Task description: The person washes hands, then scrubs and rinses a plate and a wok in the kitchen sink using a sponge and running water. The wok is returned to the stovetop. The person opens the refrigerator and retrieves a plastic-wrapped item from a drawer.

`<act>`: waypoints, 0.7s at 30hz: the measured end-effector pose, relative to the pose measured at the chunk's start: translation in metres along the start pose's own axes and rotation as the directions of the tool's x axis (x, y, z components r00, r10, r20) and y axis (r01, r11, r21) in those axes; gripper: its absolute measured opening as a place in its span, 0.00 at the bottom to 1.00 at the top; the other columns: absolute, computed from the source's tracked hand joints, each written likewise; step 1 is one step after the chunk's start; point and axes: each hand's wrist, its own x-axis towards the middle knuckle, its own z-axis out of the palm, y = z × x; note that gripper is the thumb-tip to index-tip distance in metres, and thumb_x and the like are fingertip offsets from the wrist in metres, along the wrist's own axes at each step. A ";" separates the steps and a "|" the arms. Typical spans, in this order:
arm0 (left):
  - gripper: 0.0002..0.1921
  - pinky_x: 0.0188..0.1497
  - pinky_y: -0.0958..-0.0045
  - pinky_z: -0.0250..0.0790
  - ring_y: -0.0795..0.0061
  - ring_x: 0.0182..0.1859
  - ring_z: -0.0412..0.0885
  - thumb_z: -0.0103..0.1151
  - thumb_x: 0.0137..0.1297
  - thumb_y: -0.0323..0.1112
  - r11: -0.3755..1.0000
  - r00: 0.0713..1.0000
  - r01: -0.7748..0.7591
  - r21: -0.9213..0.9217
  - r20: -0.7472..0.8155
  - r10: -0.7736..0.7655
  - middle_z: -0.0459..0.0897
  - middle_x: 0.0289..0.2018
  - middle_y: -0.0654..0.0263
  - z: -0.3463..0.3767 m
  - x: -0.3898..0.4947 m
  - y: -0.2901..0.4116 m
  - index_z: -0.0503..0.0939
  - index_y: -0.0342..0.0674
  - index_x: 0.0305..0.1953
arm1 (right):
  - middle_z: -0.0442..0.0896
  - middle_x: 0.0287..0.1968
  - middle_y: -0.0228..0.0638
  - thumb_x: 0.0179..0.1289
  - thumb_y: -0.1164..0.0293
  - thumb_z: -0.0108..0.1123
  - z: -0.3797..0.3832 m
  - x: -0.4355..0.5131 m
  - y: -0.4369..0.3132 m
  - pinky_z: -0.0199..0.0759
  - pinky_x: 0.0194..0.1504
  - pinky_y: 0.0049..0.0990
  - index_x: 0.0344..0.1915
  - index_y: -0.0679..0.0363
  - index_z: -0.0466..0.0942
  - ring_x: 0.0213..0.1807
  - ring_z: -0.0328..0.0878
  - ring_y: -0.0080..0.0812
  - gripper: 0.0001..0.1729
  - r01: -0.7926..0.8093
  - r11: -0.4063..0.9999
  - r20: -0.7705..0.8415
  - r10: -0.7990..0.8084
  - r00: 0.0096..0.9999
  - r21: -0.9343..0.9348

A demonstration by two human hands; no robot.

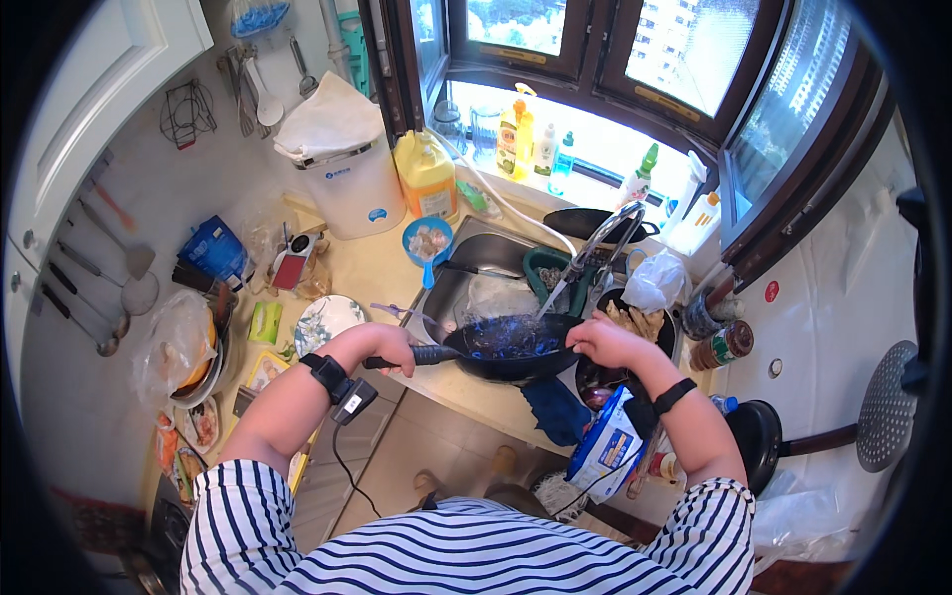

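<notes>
A black wok [513,364] is held at the front of the steel sink [494,249], under the curved faucet [610,227]. My left hand [394,348] grips its long black handle [437,354]. At the opposite side, my right hand [599,341] holds the wok's rim, with the fingertips partly hidden. Water runs from the spout into the pan, where the wet inner surface shows bluish reflections. Behind the wok in the basin lies something whitish and translucent that I cannot make out. A green sink caddy [576,297] with a wire scourer stands beside the stream.
Left of the sink are a blue strainer [428,242] holding pale pieces, a floral plate [329,323] and a yellow jug [425,178]. Detergent bottles [515,141] line the windowsill. A dark blue cloth [556,409] hangs over the counter edge near a wipes pack [606,446].
</notes>
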 end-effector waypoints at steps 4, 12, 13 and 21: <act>0.10 0.21 0.77 0.66 0.80 0.18 0.72 0.64 0.52 0.31 0.971 0.972 -0.040 -0.234 0.215 0.092 0.75 0.19 0.70 -0.001 0.020 -0.018 0.74 0.38 0.33 | 0.82 0.34 0.39 0.61 0.73 0.59 -0.044 0.013 -0.011 0.71 0.44 0.33 0.41 0.60 0.78 0.41 0.79 0.40 0.09 -0.049 0.996 0.085 0.042 0.996 0.081; 0.09 0.18 0.79 0.64 0.81 0.16 0.72 0.63 0.54 0.31 0.918 0.918 -0.205 -0.340 0.258 0.301 0.74 0.17 0.70 0.005 0.033 -0.027 0.73 0.40 0.33 | 0.82 0.32 0.36 0.60 0.74 0.60 -0.093 0.022 -0.033 0.70 0.43 0.30 0.40 0.59 0.78 0.37 0.78 0.31 0.08 -0.079 0.989 0.118 0.064 0.991 0.124; 0.08 0.18 0.79 0.64 0.81 0.16 0.72 0.63 0.53 0.31 0.907 0.919 -0.254 -0.335 0.208 0.334 0.74 0.17 0.70 0.009 0.030 -0.025 0.74 0.40 0.33 | 0.82 0.33 0.36 0.59 0.74 0.60 -0.092 0.019 -0.034 0.70 0.42 0.31 0.40 0.59 0.78 0.37 0.78 0.32 0.08 -0.095 0.993 0.120 0.087 0.989 0.066; 0.14 0.40 0.58 0.72 0.54 0.37 0.82 0.55 0.46 0.35 0.965 0.833 -0.117 0.236 -0.505 0.224 0.84 0.32 0.56 0.077 0.006 -0.018 0.80 0.45 0.38 | 0.80 0.37 0.31 0.57 0.75 0.58 0.001 -0.017 -0.029 0.50 0.68 0.50 0.37 0.52 0.79 0.52 0.74 0.38 0.08 -0.004 0.981 -0.168 -0.030 0.985 -0.196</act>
